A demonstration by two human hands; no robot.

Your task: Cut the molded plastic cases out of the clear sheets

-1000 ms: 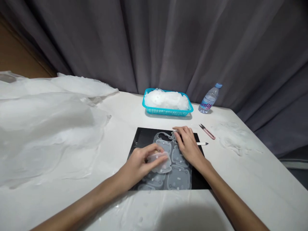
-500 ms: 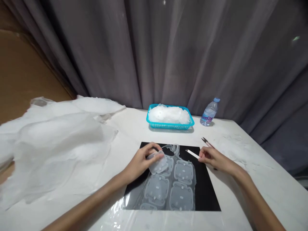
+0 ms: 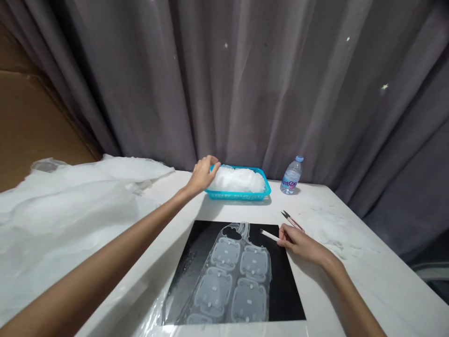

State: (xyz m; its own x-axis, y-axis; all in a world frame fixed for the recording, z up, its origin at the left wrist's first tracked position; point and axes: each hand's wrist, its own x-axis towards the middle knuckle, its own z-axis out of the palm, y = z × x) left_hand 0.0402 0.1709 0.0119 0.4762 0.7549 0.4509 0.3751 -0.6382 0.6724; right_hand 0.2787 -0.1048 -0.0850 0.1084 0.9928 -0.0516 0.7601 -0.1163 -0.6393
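My left hand [image 3: 204, 174] is over the left end of a turquoise basket [image 3: 238, 196], beside the white, translucent heap [image 3: 238, 179] inside. Its fingers are loosely bent, thumb and forefinger a little apart, and no piece shows between them. My right hand [image 3: 298, 242] pinches a slim white stick with a dark tip [image 3: 270, 235], pointing left above a black board [image 3: 286, 290]. On that board lies a translucent plastic sheet [image 3: 235, 262] with several rounded-square pieces in two columns. Thread snips [image 3: 293, 221] with dark blades and pinkish handles lie just beyond my right hand.
White film-like sheets [image 3: 80, 201] are heaped along the table's left side, near a cardboard box [image 3: 42, 121]. A water bottle [image 3: 291, 176] stands right of the basket. Thin scraps [image 3: 329, 234] lie at the right. A grey curtain [image 3: 245, 84] hangs behind the table.
My left hand has moved from the sheet up to the basket; the translucent piece it held no longer shows in it. My right hand keeps the white stick. The view has tilted up slightly.
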